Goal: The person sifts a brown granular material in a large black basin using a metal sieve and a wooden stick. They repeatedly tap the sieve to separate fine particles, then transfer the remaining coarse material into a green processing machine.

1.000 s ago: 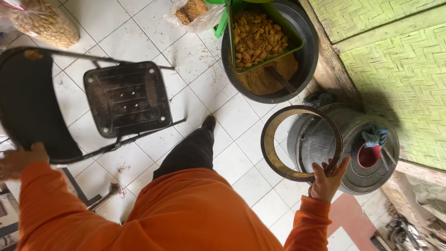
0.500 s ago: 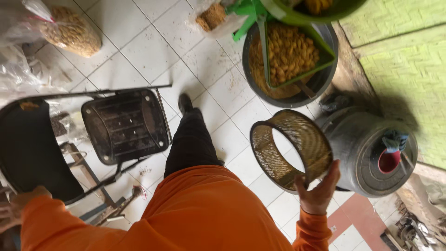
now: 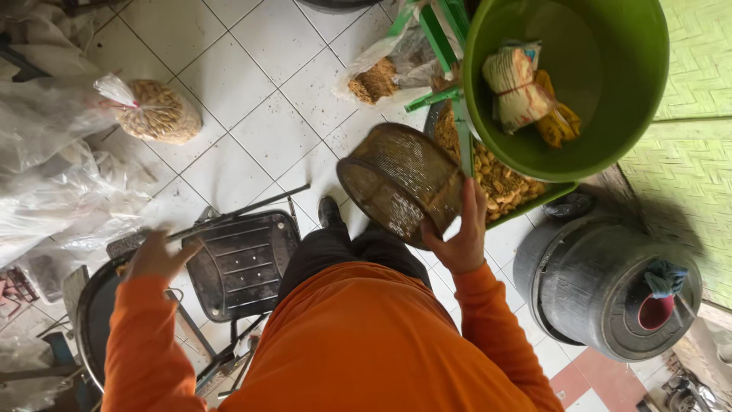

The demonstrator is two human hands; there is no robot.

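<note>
The right hand (image 3: 457, 240) grips the rim of a round mesh sieve (image 3: 400, 183), held tilted on edge above the floor beside the green bucket (image 3: 564, 84), its open face turned left. The left hand (image 3: 156, 255), fingers spread and holding nothing, hovers over the black chair (image 3: 240, 263).

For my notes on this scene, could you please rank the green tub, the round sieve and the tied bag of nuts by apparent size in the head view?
1. Green tub, largest, though it sits nearest the camera.
2. Round sieve, held by the right hand.
3. Tied bag of nuts, smallest, lying farther away on the floor.
</note>
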